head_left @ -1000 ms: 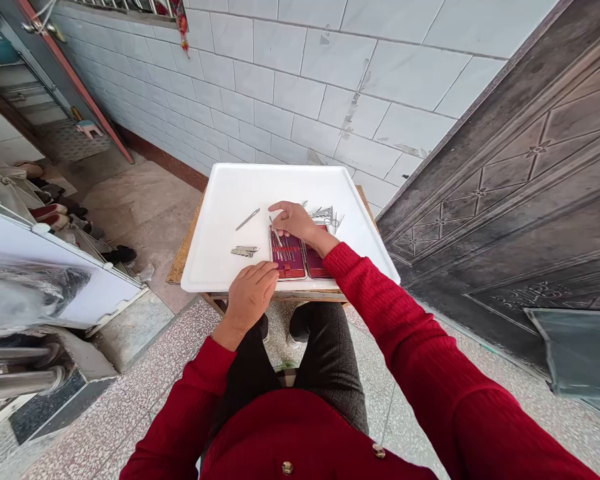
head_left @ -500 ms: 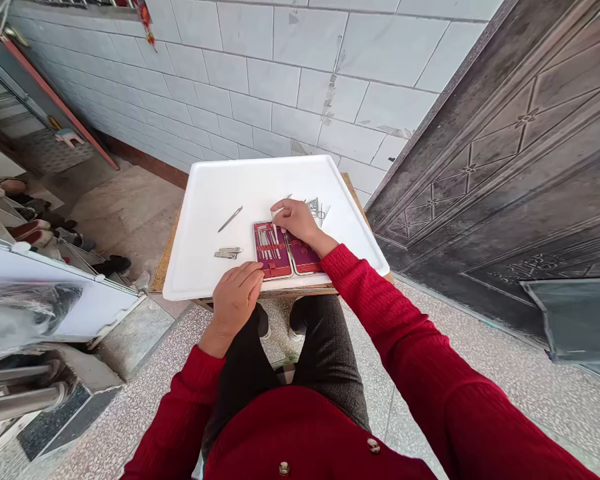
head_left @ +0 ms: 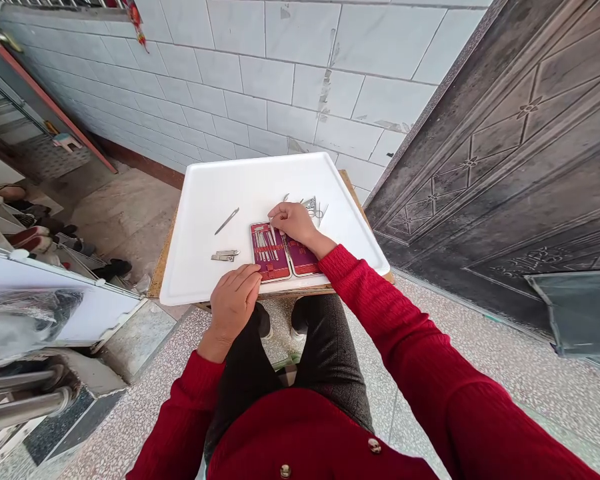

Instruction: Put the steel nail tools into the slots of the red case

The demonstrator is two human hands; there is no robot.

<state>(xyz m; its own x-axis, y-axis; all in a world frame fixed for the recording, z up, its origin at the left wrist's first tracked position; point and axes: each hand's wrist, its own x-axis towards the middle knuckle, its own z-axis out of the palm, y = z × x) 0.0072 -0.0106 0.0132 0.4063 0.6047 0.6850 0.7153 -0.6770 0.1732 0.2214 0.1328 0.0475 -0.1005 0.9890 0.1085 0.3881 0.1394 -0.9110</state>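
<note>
An open manicure case (head_left: 271, 273) with a purple-red lining lies near the front edge of the white tray (head_left: 200, 193). Several slim metal tools (head_left: 263, 247) sit under loops in its left half. My left hand (head_left: 235, 297) grips the case's lower left corner, fingers together. My right hand (head_left: 295, 221) pinches the top of a slim metal manicure tool (head_left: 273, 233) over that half; its fingers partly hide the tool and the case's upper part. Nail clippers (head_left: 225, 255) and a thin metal tool (head_left: 227, 221) lie left of the case.
Small scissors (head_left: 319, 212) and other metal pieces lie beyond my right hand, partly covered. Under the tray is a wooden stand (head_left: 349, 179). A tiled wall (head_left: 260, 87) rises behind, a dark metal door (head_left: 505, 173) stands to the right, and shoes (head_left: 33, 237) are at the left.
My right hand has shifted very slightly, keeping its pinch on the slim tool over the case. The left hand stays at the case's corner. The whole view has moved a little.
</note>
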